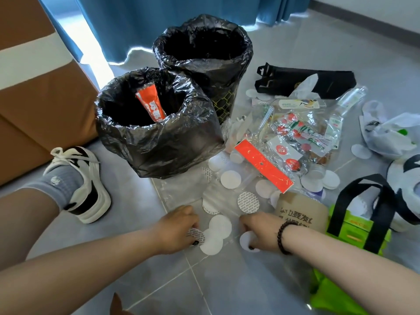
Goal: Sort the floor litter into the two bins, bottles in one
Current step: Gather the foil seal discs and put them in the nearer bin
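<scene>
Two bins lined with black bags stand on the floor. The near bin (159,142) holds an orange wrapper (150,103); the far bin (204,62) looks dark inside. A clear plastic bottle (345,105) lies at the right among clear wrappers (293,133). Several white round discs (218,226) lie scattered on a clear plastic sheet. My left hand (179,228) has its fingers curled over a patterned disc (196,235). My right hand (261,230) rests with curled fingers on a white disc (246,241).
A cardboard box (34,98) stands at the left under a blue curtain (159,21). My shoe (84,183) is beside the near bin. A green bag with black handles (359,226), a brown paper cup (300,212), a black bag (304,81) and white bags (391,135) crowd the right.
</scene>
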`<state>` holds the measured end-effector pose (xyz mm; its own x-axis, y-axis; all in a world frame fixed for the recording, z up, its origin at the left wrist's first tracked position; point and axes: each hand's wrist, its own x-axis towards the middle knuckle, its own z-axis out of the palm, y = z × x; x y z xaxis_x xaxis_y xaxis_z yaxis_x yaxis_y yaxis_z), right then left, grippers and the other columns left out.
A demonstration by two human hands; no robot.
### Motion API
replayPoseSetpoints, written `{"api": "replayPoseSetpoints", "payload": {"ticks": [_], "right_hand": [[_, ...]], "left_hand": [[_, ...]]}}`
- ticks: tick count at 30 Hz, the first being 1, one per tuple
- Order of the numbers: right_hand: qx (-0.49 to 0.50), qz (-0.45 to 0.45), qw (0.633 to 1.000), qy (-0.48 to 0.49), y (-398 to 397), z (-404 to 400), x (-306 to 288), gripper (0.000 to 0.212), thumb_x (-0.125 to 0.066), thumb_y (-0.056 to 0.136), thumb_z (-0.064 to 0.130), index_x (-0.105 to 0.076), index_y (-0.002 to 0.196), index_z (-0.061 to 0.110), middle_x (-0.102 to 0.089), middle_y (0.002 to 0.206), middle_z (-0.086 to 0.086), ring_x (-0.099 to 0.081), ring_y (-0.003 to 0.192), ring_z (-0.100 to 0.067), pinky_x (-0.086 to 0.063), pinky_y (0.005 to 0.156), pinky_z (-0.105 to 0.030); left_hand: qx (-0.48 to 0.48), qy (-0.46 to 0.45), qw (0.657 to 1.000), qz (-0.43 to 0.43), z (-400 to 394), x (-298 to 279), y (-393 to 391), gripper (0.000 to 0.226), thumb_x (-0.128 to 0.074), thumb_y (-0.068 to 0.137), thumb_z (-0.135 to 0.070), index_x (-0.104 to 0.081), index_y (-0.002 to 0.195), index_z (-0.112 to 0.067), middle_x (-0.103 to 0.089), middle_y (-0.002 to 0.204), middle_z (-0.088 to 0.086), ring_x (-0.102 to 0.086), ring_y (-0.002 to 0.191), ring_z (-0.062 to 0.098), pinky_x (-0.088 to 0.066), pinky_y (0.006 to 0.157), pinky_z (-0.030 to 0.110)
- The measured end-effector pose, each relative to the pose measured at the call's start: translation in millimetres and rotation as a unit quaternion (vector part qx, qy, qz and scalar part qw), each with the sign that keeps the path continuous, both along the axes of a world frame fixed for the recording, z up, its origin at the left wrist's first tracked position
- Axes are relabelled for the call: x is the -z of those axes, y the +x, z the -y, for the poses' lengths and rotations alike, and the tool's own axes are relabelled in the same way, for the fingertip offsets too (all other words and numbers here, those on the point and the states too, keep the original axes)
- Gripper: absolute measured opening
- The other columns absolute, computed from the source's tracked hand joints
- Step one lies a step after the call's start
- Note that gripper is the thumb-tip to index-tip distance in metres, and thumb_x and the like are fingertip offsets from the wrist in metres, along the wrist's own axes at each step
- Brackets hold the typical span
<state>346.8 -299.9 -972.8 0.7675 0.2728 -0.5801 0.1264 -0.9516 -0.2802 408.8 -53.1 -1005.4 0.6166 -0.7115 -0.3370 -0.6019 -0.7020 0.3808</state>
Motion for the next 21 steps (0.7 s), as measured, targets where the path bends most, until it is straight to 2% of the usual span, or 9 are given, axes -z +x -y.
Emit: {"api": "replayPoseSetpoints", "payload": {"ticks": [3, 5, 6, 9, 12, 14, 16, 19, 21], "right_hand": [[0.071, 0.0, 0.996, 0.051, 11.5, 4.7, -7.3, 0.014, -0.059, 0.081, 0.018, -0.052, 0.087, 0.029, -0.056, 0.089, 0.009, -0.054, 0.083, -0.013, -0.041, 0.062, -0.021], [0.095, 0.006, 0.991, 0.093, 18.7, -3.0, -6.1, 0.022, -0.06, 0.08, 0.013, -0.06, 0.099, 0.025, -0.058, 0.09, 0.01, -0.055, 0.084, -0.011, -0.04, 0.061, -0.013], [0.093, 0.003, 0.99, 0.106, 22.6, -9.9, -3.7, 0.03, -0.061, 0.079, 0.011, -0.061, 0.107, 0.022, -0.058, 0.091, 0.008, -0.055, 0.085, -0.011, -0.04, 0.062, -0.014], [0.056, -0.016, 0.994, 0.092, 31.1, -30.7, 9.2, 0.048, -0.062, 0.081, 0.01, -0.052, 0.127, 0.021, -0.058, 0.099, -0.001, -0.056, 0.092, -0.019, -0.04, 0.072, -0.021], [0.035, -0.022, 0.998, 0.037, 33.5, -40.5, 23.2, 0.058, -0.059, 0.082, 0.008, -0.04, 0.135, 0.022, -0.056, 0.121, -0.01, -0.056, 0.107, -0.027, -0.043, 0.076, -0.027], [0.055, -0.014, 0.998, 0.025, 33.5, -40.7, 28.7, 0.056, -0.058, 0.081, 0.007, -0.038, 0.132, 0.021, -0.056, 0.118, -0.012, -0.057, 0.104, -0.029, -0.042, 0.071, -0.028], [0.07, -0.008, 0.997, 0.021, 34.8, -39.2, 32.8, 0.051, -0.059, 0.08, 0.011, -0.039, 0.127, 0.017, -0.057, 0.115, -0.012, -0.058, 0.102, -0.029, -0.045, 0.072, -0.029], [0.098, 0.004, 0.995, 0.019, 36.7, -35.0, 35.8, 0.046, -0.065, 0.076, 0.018, -0.045, 0.117, 0.011, -0.054, 0.114, -0.01, -0.057, 0.103, -0.029, -0.05, 0.082, -0.036], [0.125, 0.008, 0.992, 0.02, 37.3, -30.5, 36.4, 0.047, -0.072, 0.071, 0.022, -0.05, 0.111, 0.011, -0.048, 0.112, -0.008, -0.057, 0.1, -0.027, -0.05, 0.084, -0.036]], "left_hand": [[0.037, -0.039, 0.998, 0.012, 3.7, 4.2, -7.1, 0.02, -0.068, 0.079, -0.034, -0.063, 0.09, -0.019, -0.047, 0.112, -0.002, -0.042, 0.108, 0.018, -0.036, 0.087, 0.022], [0.055, -0.051, 0.997, 0.016, 7.1, 7.3, -12.8, 0.017, -0.069, 0.077, -0.033, -0.064, 0.087, -0.02, -0.047, 0.116, -0.001, -0.038, 0.109, 0.018, -0.038, 0.089, 0.027], [0.065, -0.052, 0.996, 0.025, 7.8, 10.3, -15.2, 0.015, -0.067, 0.077, -0.032, -0.064, 0.086, -0.021, -0.048, 0.117, -0.001, -0.036, 0.109, 0.019, -0.037, 0.088, 0.029], [0.105, -0.028, 0.992, 0.067, 10.7, 15.3, -23.7, 0.015, -0.066, 0.076, -0.027, -0.065, 0.089, -0.02, -0.052, 0.118, 0.004, -0.041, 0.109, 0.026, -0.033, 0.081, 0.033], [0.1, -0.02, 0.99, 0.098, 10.8, 21.5, -30.6, 0.022, -0.076, 0.064, -0.026, -0.06, 0.079, -0.023, -0.057, 0.103, 0.001, -0.052, 0.092, 0.025, -0.032, 0.068, 0.03], [0.056, -0.047, 0.993, 0.094, 13.5, 22.4, -32.7, 0.018, -0.069, 0.075, -0.026, -0.062, 0.091, -0.021, -0.053, 0.109, 0.002, -0.047, 0.1, 0.024, -0.029, 0.076, 0.031], [0.01, -0.029, 0.998, 0.051, 17.3, 23.0, -33.9, 0.026, -0.061, 0.085, -0.027, -0.058, 0.11, -0.019, -0.047, 0.119, 0.002, -0.041, 0.112, 0.024, -0.028, 0.084, 0.031], [-0.039, -0.009, 0.999, 0.009, 22.0, 19.7, -33.7, 0.047, -0.061, 0.084, -0.028, -0.043, 0.128, -0.023, -0.044, 0.125, -0.001, -0.038, 0.118, 0.021, -0.031, 0.099, 0.034], [-0.052, -0.004, 0.999, -0.006, 23.4, 18.9, -32.9, 0.054, -0.062, 0.083, -0.029, -0.039, 0.133, -0.025, -0.044, 0.128, -0.002, -0.037, 0.12, 0.02, -0.031, 0.101, 0.034]]}}
